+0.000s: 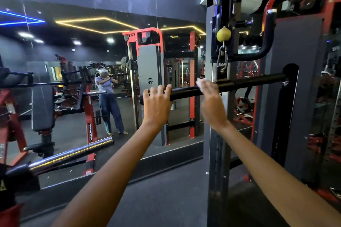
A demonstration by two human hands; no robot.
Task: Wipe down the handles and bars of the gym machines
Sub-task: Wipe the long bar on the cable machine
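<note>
While the left hand [156, 102] curls round the end of the smooth, round black bar [230, 84], the right hand [210, 94] presses a crumpled white cloth [200, 82] onto it, fingers wrapped over.

We see a dim gym interior. Light comes from a yellow strip [96, 24] and a blue strip [20, 18], both reflected in the mirror [73, 79] left of the left hand [156, 101], with small white spots between them. The chrome bar [73, 153] below left of that hand carries glare. The right hand [210, 101] is motion-blurred. Wide-angle distortion bends the frame edges, and the far right is dark and soft.
</note>
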